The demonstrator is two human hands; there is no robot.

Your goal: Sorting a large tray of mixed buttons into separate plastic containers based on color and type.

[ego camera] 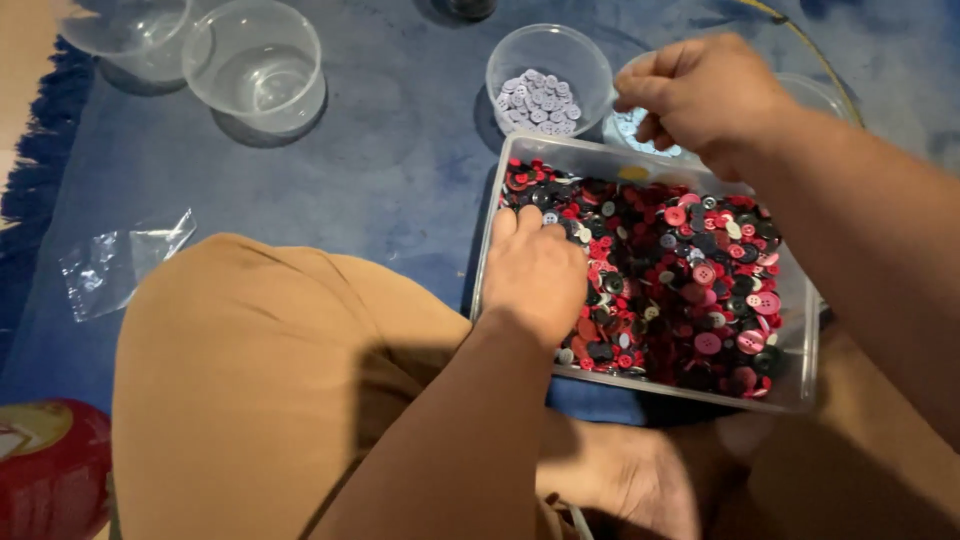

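Left hand (537, 272) rests fingers-down in the tray (800, 385) of mixed buttons (690, 290), while right hand (700, 92) hovers pinched just beside the cup of grey buttons (540, 102), maybe holding one, can't tell.

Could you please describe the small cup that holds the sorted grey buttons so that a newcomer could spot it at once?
On the blue rug, find the clear tray of red and black buttons. Just beyond its far left corner stands a small clear round cup. Unlike the empty cups farther left, it holds grey buttons.
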